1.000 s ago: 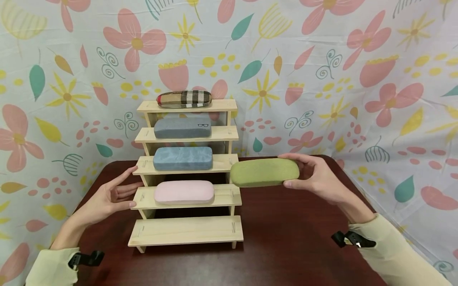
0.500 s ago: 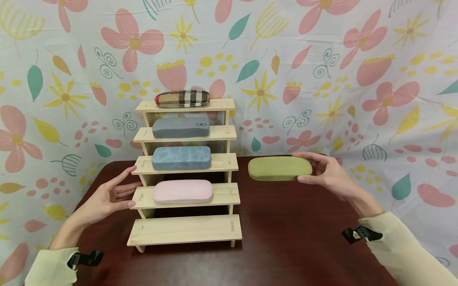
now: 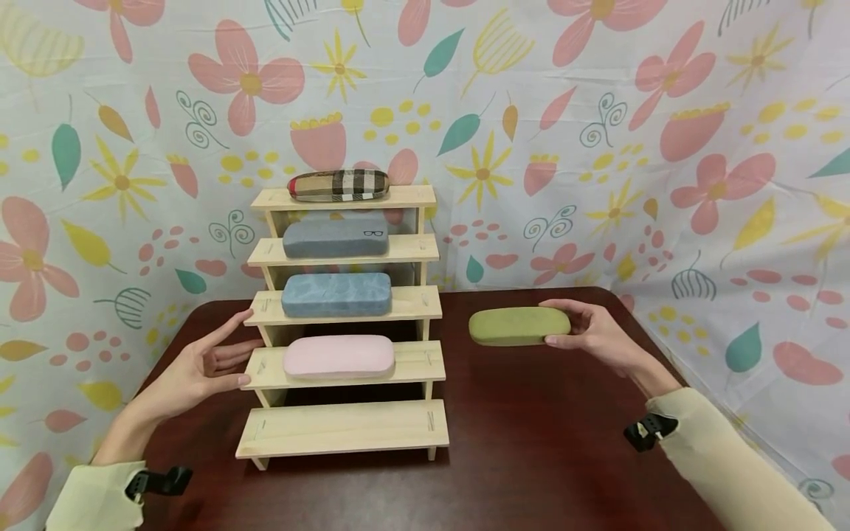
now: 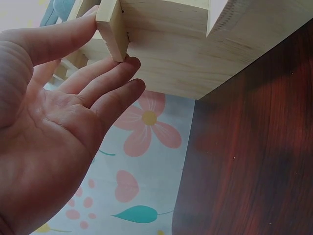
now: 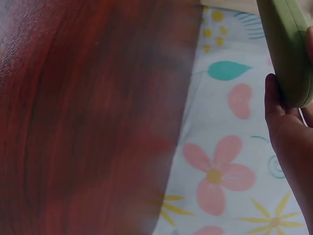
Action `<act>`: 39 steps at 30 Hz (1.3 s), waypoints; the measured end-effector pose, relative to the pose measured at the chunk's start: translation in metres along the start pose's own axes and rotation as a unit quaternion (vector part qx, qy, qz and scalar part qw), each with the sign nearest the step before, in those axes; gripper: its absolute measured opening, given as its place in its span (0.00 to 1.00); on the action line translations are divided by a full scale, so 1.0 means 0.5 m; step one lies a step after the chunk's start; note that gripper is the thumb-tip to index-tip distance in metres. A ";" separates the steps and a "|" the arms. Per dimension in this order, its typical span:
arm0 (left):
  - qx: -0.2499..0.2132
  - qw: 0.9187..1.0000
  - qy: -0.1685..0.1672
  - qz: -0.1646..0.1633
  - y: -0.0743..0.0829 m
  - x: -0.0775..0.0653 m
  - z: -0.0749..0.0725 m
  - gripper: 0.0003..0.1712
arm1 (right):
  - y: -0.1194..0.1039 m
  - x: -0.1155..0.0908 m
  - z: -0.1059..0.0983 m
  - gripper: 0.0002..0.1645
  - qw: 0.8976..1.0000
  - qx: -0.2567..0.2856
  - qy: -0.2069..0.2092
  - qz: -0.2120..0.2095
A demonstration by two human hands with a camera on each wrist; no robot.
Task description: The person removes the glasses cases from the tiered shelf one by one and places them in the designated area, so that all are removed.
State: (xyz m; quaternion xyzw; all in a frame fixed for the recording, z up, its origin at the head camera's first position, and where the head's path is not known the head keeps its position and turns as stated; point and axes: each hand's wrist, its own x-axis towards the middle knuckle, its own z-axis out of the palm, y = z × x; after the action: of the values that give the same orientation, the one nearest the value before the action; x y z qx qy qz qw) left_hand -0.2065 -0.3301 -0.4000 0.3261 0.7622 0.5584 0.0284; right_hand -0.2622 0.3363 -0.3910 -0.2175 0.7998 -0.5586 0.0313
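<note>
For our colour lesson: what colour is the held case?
The case is olive green, clearest in the head view.

One sign can be made out: a small dark outline of a pair of glasses point(image 3: 373, 233), two lenses joined in the middle, drawn in thin lines. It stands on the grey-blue case point(image 3: 322, 240), near its right end as the head view shows it. That case rests on the second shelf point(image 3: 415, 248) from the top of the wooden stand point(image 3: 341, 431). No letters, numbers or brand names can be read.
</note>
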 end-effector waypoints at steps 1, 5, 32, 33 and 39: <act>-0.002 1.000 0.000 0.001 0.000 0.000 0.000 0.58 | 0.005 0.002 0.001 0.37 1.000 0.000 0.001 0.005; -0.002 1.000 0.000 0.004 -0.001 0.001 0.001 0.58 | 0.023 0.010 0.004 0.37 1.000 0.002 0.005 0.029; 0.003 1.000 0.001 -0.002 -0.003 0.000 -0.003 0.58 | 0.107 0.092 0.028 0.39 0.995 -0.029 0.012 0.097; 0.002 1.000 0.001 -0.006 -0.003 0.000 -0.003 0.58 | 0.107 0.094 0.027 0.39 0.995 -0.033 0.012 0.096; 0.001 1.000 0.006 -0.019 -0.003 -0.002 -0.003 0.57 | 0.111 0.115 0.030 0.40 0.994 -0.059 0.010 0.089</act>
State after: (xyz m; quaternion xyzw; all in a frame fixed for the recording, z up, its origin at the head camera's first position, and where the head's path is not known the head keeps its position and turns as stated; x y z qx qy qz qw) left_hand -0.2069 -0.3319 -0.4010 0.3083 0.7689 0.5591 0.0341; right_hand -0.3269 0.3169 -0.4358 -0.1409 0.8478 -0.5076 0.0601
